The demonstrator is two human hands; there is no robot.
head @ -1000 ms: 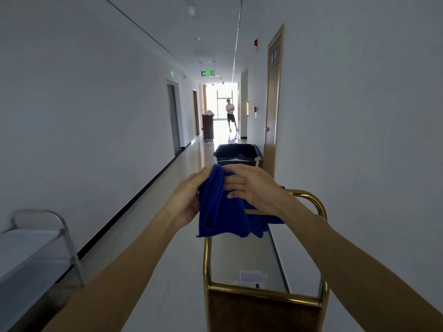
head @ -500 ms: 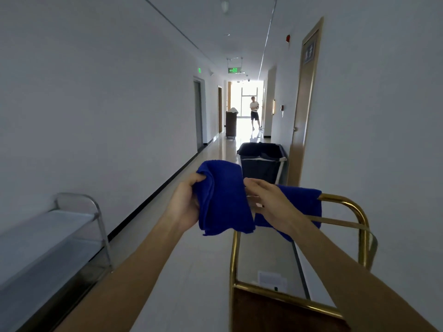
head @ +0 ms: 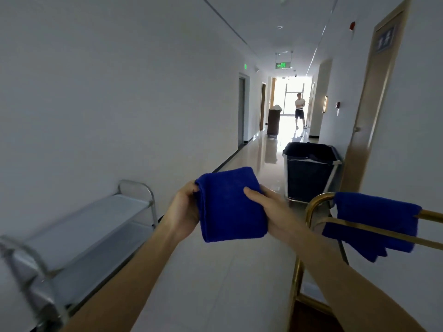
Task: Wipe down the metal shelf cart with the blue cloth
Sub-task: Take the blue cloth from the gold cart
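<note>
Blue folded terry cloth (head: 231, 204), soft and light, sits between both hands: left hand (head: 184, 209) pinches its folded edge, right hand (head: 271, 209) grips the other side. The silver metal shelf cart (head: 96, 226) stands at the left wall, untouched.

I have only the one head view, worn high, looking forward and slightly down along a corridor. It sits close behind both forearms; the left hand (head: 185, 207) and right hand (head: 275, 212) meet just before the lens. Left of them is the metal shelf cart (head: 96, 226), right a brass trolley (head: 318, 212). Wide-angle bending curves the walls.
</note>
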